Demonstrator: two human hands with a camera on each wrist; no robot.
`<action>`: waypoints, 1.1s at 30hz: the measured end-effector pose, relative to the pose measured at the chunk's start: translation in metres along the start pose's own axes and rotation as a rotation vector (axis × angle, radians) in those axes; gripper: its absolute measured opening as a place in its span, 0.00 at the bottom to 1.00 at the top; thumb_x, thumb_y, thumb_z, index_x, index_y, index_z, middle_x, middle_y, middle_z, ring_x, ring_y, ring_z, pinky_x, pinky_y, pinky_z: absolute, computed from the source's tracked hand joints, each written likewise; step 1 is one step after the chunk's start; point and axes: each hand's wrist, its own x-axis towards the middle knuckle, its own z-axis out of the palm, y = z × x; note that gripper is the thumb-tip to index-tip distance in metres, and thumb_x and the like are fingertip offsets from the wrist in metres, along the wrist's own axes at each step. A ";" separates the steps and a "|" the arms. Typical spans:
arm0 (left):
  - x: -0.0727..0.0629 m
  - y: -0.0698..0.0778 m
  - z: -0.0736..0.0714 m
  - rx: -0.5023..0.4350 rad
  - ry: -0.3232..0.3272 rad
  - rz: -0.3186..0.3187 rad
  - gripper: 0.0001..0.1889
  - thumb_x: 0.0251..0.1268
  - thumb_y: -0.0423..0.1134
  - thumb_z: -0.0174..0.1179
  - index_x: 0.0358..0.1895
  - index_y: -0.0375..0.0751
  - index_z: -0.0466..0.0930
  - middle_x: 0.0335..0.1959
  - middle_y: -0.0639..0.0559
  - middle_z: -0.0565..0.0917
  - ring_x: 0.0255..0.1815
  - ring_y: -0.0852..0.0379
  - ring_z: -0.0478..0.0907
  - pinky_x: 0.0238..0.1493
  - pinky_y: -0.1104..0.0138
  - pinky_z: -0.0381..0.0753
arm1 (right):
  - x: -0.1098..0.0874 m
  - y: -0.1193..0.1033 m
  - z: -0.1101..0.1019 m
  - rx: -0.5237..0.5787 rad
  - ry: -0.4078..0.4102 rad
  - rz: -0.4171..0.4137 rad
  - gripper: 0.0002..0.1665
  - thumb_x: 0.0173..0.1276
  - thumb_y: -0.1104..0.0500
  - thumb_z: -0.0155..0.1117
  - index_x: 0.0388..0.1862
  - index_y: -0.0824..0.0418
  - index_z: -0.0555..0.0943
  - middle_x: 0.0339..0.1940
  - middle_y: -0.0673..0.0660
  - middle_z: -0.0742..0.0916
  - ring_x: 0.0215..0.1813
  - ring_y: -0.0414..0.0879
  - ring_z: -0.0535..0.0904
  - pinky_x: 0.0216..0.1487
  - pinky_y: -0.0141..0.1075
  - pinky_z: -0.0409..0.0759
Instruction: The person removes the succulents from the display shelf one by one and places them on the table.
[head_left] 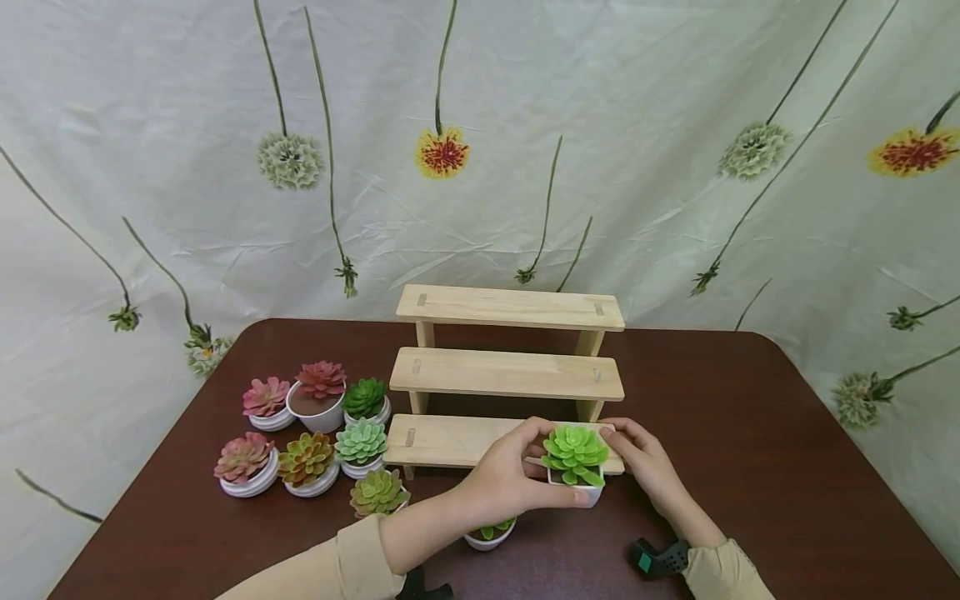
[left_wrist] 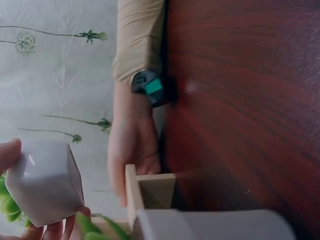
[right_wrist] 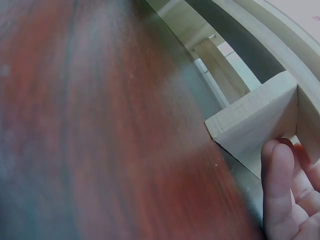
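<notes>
In the head view my left hand [head_left: 517,471] grips a small white angular pot [left_wrist: 45,182] holding a bright green succulent [head_left: 576,454], just in front of the lowest step's right end. A three-step wooden stand [head_left: 506,371] stands on the table. My right hand [head_left: 648,467] holds the right end of its lowest step, fingers at the board's edge. The right wrist view shows those fingers [right_wrist: 280,172] close to the step's end support [right_wrist: 255,110]. Below my left forearm is another potted green succulent [head_left: 491,533], partly hidden.
Left of the stand, several succulents in white pots cluster, among them a dark red one [head_left: 321,379], a pale green one [head_left: 362,442] and an orange-green one [head_left: 306,458]. A flower-printed cloth [head_left: 495,208] hangs behind the brown table [head_left: 735,417].
</notes>
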 end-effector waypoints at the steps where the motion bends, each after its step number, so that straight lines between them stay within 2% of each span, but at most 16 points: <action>1: -0.001 -0.002 0.001 0.003 -0.003 0.011 0.28 0.45 0.39 0.74 0.52 0.46 0.72 0.42 0.53 0.78 0.41 0.60 0.80 0.46 0.68 0.77 | 0.000 0.000 0.000 0.003 0.002 0.003 0.22 0.72 0.53 0.54 0.54 0.69 0.73 0.39 0.54 0.82 0.36 0.41 0.80 0.36 0.33 0.79; 6: -0.005 -0.005 0.004 0.020 0.002 0.056 0.27 0.45 0.41 0.74 0.50 0.49 0.73 0.44 0.56 0.78 0.43 0.62 0.79 0.48 0.68 0.76 | 0.001 0.002 0.000 0.007 0.011 0.002 0.22 0.71 0.52 0.54 0.54 0.68 0.74 0.40 0.55 0.82 0.37 0.41 0.80 0.36 0.34 0.80; 13: -0.012 0.000 0.010 -0.043 -0.006 0.045 0.27 0.45 0.39 0.74 0.51 0.50 0.72 0.45 0.56 0.78 0.43 0.61 0.79 0.49 0.67 0.76 | 0.002 0.004 -0.001 0.010 0.011 -0.004 0.22 0.71 0.52 0.54 0.55 0.68 0.74 0.40 0.55 0.82 0.36 0.41 0.80 0.35 0.34 0.79; 21: -0.024 -0.004 0.016 0.029 -0.007 0.054 0.26 0.45 0.43 0.73 0.50 0.53 0.72 0.43 0.61 0.78 0.43 0.64 0.78 0.50 0.68 0.75 | 0.002 0.004 -0.001 -0.019 0.030 0.009 0.21 0.71 0.52 0.55 0.54 0.66 0.75 0.40 0.56 0.81 0.34 0.41 0.79 0.34 0.33 0.78; 25: -0.030 -0.006 0.019 0.030 -0.030 0.079 0.27 0.46 0.44 0.73 0.52 0.52 0.72 0.45 0.61 0.78 0.44 0.64 0.78 0.50 0.69 0.75 | 0.001 0.003 0.000 -0.026 0.038 0.017 0.21 0.70 0.52 0.56 0.54 0.66 0.75 0.41 0.57 0.81 0.34 0.42 0.78 0.34 0.33 0.78; 29: -0.036 -0.009 0.021 0.002 -0.061 0.058 0.27 0.48 0.43 0.72 0.53 0.51 0.72 0.46 0.61 0.78 0.45 0.65 0.78 0.49 0.69 0.75 | 0.001 0.003 0.000 -0.037 0.043 0.017 0.21 0.70 0.51 0.57 0.53 0.65 0.76 0.43 0.59 0.81 0.36 0.43 0.78 0.35 0.33 0.77; 33: -0.042 -0.013 0.025 -0.012 -0.077 0.067 0.27 0.48 0.42 0.72 0.53 0.48 0.71 0.46 0.61 0.78 0.45 0.64 0.78 0.49 0.68 0.75 | 0.001 0.002 0.001 -0.059 0.048 0.013 0.22 0.70 0.50 0.57 0.54 0.65 0.76 0.45 0.60 0.80 0.37 0.44 0.78 0.36 0.33 0.77</action>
